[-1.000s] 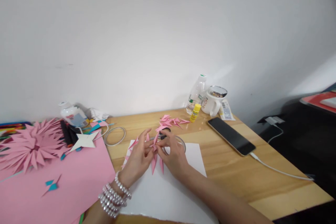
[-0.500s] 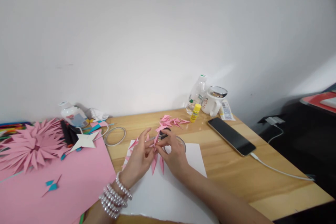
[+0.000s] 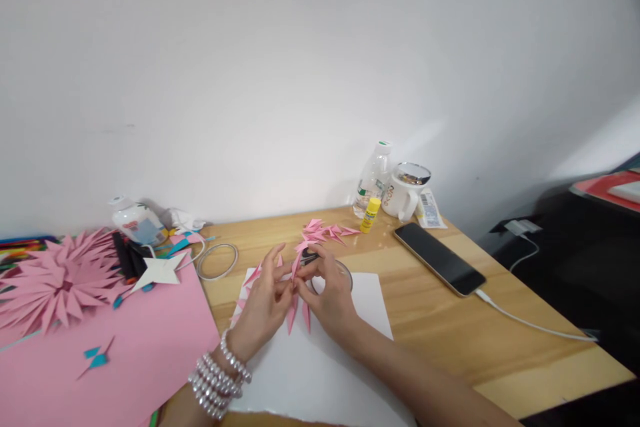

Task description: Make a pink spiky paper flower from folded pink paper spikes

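Between the fingertips of my left hand [image 3: 270,297] and my right hand [image 3: 327,290] is a folded pink paper piece [image 3: 297,265] with long pointed ends. Both hands pinch it, thumb against fingers, above a white sheet of paper [image 3: 320,373]. Other pink points hang below the fingers and show behind my left hand; whether they are joined to the held piece I cannot tell. Dark-handled scissors [image 3: 309,256] and a clear round ring, perhaps a tape roll [image 3: 346,275], lie partly hidden behind my right hand. More folded pink pieces [image 3: 327,232] lie beyond.
At the back stand a glue stick [image 3: 370,215], a water bottle [image 3: 373,177] and a white mug [image 3: 403,199]. A phone [image 3: 440,259] with a cable lies right. Left are a pink paper flower [image 3: 63,280], a white paper star [image 3: 159,269], pink sheets [image 3: 165,340] and a toppled white bottle [image 3: 137,220].
The view has shifted very slightly. Both hands keep their pinch on the pink paper piece at nearly the same spot, with only small finger movement.
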Demonstrator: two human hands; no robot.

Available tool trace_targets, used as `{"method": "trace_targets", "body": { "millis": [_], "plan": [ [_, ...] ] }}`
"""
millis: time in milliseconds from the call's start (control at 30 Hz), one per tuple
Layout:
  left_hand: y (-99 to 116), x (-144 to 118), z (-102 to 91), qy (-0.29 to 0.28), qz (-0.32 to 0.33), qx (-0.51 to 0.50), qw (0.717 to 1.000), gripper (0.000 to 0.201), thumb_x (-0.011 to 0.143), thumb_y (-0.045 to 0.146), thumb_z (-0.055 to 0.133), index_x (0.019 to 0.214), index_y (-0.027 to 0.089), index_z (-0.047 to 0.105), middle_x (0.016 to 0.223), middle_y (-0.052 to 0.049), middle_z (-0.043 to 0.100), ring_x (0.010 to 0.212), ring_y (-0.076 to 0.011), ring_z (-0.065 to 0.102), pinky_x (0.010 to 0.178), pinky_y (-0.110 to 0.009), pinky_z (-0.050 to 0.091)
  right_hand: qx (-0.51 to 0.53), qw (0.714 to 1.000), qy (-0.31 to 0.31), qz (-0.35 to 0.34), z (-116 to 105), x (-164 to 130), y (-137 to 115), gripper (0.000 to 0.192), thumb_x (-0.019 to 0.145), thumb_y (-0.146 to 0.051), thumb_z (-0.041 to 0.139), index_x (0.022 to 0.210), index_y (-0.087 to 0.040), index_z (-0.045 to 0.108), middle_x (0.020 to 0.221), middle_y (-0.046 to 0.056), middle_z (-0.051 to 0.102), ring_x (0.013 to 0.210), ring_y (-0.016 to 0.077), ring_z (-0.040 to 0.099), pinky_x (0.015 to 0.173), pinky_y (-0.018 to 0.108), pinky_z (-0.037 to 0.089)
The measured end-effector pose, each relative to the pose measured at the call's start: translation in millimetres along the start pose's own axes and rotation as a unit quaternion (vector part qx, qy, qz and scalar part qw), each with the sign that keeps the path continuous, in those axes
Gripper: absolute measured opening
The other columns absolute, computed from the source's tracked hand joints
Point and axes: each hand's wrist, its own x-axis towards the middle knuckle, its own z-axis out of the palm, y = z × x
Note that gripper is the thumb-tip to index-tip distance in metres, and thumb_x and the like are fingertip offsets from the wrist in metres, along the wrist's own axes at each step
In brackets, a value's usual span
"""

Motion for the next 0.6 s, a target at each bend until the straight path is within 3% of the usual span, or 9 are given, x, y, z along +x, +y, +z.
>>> {"method": "trace_targets", "body": {
  "millis": [300,400,600],
  "plan": [
    [5.9,0.4,-2.3,0.004,-0.022,-0.02,1.0,0.061,0.079,0.028,0.052,0.13,0.024,0.019,0.121,-0.016,0.051,0.082,-0.0182,0.065,0.07,-0.033,0.052,0.017,0.999,-0.019,-0.022,-1.1,1.0,4.7,0.052,0.074,-0.014,0.058,0.121,-0.022,0.037,0.073,-0.001,0.064,0.067,0.0151,0.064,0.067,0.031,0.055],
    [9.3,2.1,-3.3,0.008,-0.035,-0.062,0.997,0.059,0.076,0.029,0.055,0.126,0.023,0.025,0.12,-0.015,0.05,0.085,-0.0176,0.064,0.078,-0.035,0.05,0.047,0.999,-0.02,-0.01,-1.3,0.4,2.9,0.048,0.075,-0.014,0.056,0.12,-0.023,0.038,0.077,0.001,0.064,0.068,0.0148,0.063,0.068,0.031,0.055],
    [16.7,4.1,-8.0,0.015,-0.054,-0.16,0.986,0.049,0.071,0.029,0.062,0.113,0.02,0.038,0.09,-0.004,0.059,0.073,-0.0164,0.066,0.075,-0.036,0.052,0.097,0.994,0.019,0.037,-1.0,-0.4,-1.5,0.047,0.075,-0.013,0.056,0.118,-0.022,0.038,0.081,0.001,0.062,0.076,0.0147,0.062,0.073,0.032,0.054]
  ]
}}
